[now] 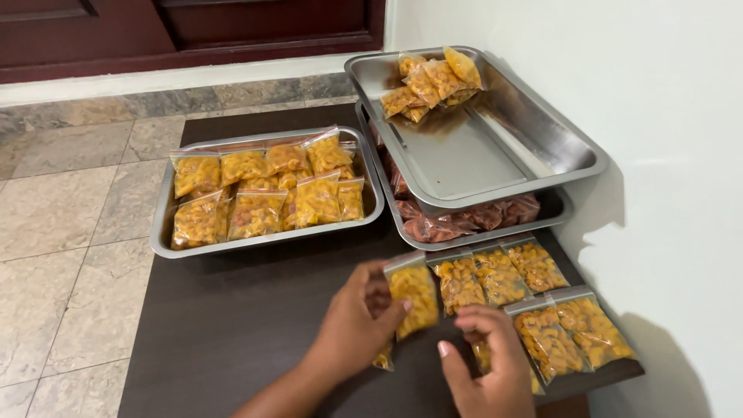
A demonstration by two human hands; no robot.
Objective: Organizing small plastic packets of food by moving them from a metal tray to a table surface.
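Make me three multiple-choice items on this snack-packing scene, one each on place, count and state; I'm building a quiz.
1. Where does the top tray rest?
A. on the floor
B. tilted on another tray
C. beside the door

2. How many steel trays show?
A. one
B. three
C. six

3. What is the left hand doing?
A. holding a yellow snack packet
B. resting flat, holding nothing
C. lifting a tray

Answers:
1 B, it leans on the tray of reddish packets.
2 B, two stacked, one apart.
3 A, fingers grip its edge.
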